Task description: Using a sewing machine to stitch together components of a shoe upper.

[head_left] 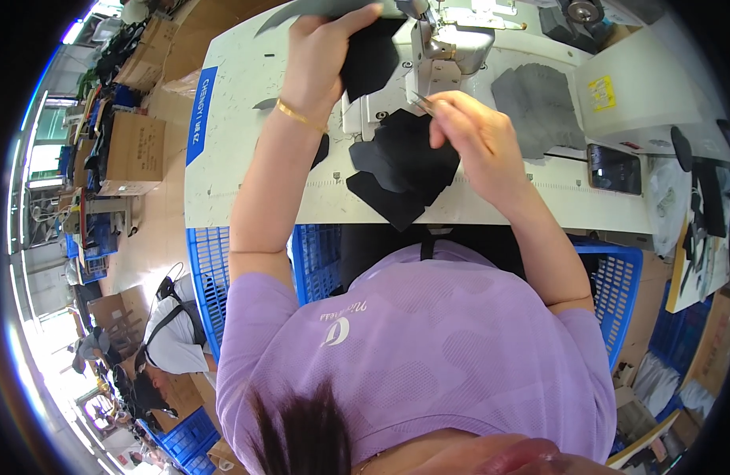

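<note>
the white desk [242, 103] spans the upper half of the frame, its near edge bowing across the middle. below it, a purple shirt [460, 340] fills the lower centre, a pale mark on its chest. blue plastic crates [210, 273] with slotted walls show beneath the desk's edge at centre left, and another at centre right. in the lower left of the frame another person [175, 340] in a white top with dark straps is bent forward, and a cardboard box [135, 150] stands at the upper left.

a pale sewing machine [444, 75] rises at the top centre. right of it, a flat grey stack [535, 111] of cut pieces lies on the desk. a loose black pile [404, 162] of overlapping cut pieces lies just below the machine, near the desk's edge.

the hands are apart. the left hand [313, 67], top centre-left, is closed on a dark piece [373, 59] lifted beside the machine, its thumb along the upper part; most of its fingers are hidden. the right hand [484, 146], right of centre, is pinched around a slim metal tool [419, 101], its tip toward the machine, over the pile's right side.

a dark phone [614, 169] lies at the desk's right end. smaller still are a yellow label [602, 93], upper right, and a thin gold bracelet [297, 117] on the left wrist.
</note>
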`<state>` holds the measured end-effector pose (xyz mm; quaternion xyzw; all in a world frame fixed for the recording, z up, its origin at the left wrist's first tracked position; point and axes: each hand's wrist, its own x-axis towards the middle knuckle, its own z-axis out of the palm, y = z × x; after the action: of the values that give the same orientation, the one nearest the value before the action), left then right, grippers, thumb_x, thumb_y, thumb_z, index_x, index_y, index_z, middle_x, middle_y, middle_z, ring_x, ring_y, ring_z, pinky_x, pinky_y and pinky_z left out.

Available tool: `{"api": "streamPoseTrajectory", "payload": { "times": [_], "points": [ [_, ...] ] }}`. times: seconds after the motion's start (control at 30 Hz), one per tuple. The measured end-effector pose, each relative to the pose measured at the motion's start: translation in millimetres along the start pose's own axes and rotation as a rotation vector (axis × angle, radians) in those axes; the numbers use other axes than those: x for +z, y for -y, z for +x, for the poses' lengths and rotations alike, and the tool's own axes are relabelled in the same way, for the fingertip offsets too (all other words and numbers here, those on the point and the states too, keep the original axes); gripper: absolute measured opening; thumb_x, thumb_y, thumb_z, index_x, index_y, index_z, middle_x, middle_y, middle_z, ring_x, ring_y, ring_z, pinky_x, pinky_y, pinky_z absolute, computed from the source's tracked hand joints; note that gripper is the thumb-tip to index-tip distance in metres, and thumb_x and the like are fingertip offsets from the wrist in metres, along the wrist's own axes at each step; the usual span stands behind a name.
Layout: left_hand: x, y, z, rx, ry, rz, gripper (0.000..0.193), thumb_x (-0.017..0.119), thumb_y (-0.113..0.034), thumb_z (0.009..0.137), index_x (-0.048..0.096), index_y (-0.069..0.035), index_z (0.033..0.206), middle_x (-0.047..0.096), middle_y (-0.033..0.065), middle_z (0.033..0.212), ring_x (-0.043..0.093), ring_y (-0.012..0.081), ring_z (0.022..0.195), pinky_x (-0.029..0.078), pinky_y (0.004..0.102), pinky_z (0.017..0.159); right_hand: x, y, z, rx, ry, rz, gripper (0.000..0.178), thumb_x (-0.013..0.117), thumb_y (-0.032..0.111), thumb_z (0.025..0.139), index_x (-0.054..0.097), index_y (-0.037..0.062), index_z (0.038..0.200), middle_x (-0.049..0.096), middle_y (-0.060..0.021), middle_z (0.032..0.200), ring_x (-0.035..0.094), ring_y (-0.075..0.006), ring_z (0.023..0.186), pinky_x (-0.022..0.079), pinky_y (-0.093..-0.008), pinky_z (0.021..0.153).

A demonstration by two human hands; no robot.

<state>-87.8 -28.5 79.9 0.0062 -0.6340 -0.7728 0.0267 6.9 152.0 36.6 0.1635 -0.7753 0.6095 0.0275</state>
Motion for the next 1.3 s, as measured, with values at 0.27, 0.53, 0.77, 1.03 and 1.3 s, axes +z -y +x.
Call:
{"api": "streamPoseTrajectory", "payload": {
  "times": [0.27, 0.53, 0.77, 1.03, 1.3],
  "points": [
    [-42, 52, -63, 0.297, -0.113, 0.175, 0.020, 0.074, -0.010, 0.084, 0.070, 0.009, 0.091, 0.070, 0.0052, 0.086, 0.059, 0.0086, 0.075, 0.048, 0.0231, 0.068, 17, -11, -4, -0.358, -0.290, -0.785, 0.024, 0.070, 0.030, 0.084, 0.063, 0.0071, 0.089, 0.056, -0.0028, 0.071, 0.060, -0.0215, 0.062, 0.047, -0.0330, 0.053],
    [-47, 62, -79, 0.360, -0.077, 0.258, 0.020, 0.074, -0.010, 0.085, 0.070, 0.008, 0.092, 0.070, 0.0055, 0.084, 0.060, 0.0093, 0.074, 0.049, 0.0238, 0.067, 43, -17, 13, -0.448, -0.213, -0.876, 0.027, 0.068, 0.030, 0.085, 0.055, 0.0083, 0.075, 0.055, -0.0032, 0.070, 0.063, -0.0219, 0.065, 0.050, -0.0353, 0.055],
    [-123, 57, -51, -0.100, -0.127, 0.310, 0.043, 0.077, -0.026, 0.083, 0.067, 0.012, 0.102, 0.069, 0.0102, 0.096, 0.062, 0.0129, 0.084, 0.049, 0.0250, 0.074, 26, -44, 1, -0.302, -0.201, -0.829, 0.028, 0.067, 0.035, 0.088, 0.066, 0.0062, 0.088, 0.065, -0.0059, 0.077, 0.065, -0.0250, 0.069, 0.050, -0.0340, 0.057],
    [-90, 93, -90, 0.474, -0.266, 0.936, 0.049, 0.082, -0.026, 0.074, 0.058, 0.001, 0.107, 0.058, 0.0103, 0.095, 0.059, 0.0225, 0.083, 0.048, 0.0339, 0.076, -2, -68, -38, 0.123, -0.169, -0.352, 0.022, 0.074, 0.017, 0.083, 0.060, 0.0010, 0.086, 0.060, -0.0100, 0.076, 0.061, -0.0266, 0.068, 0.048, -0.0330, 0.061],
    [-42, 136, -97, 0.474, 0.051, 1.104, 0.041, 0.084, -0.021, 0.069, 0.060, -0.004, 0.097, 0.058, 0.0096, 0.098, 0.057, 0.0277, 0.091, 0.044, 0.0381, 0.081, 22, -80, -33, -0.021, -0.019, -0.585, 0.035, 0.077, 0.015, 0.076, 0.058, 0.0053, 0.104, 0.059, -0.0105, 0.102, 0.064, -0.0311, 0.088, 0.051, -0.0394, 0.073]
  ]
}}
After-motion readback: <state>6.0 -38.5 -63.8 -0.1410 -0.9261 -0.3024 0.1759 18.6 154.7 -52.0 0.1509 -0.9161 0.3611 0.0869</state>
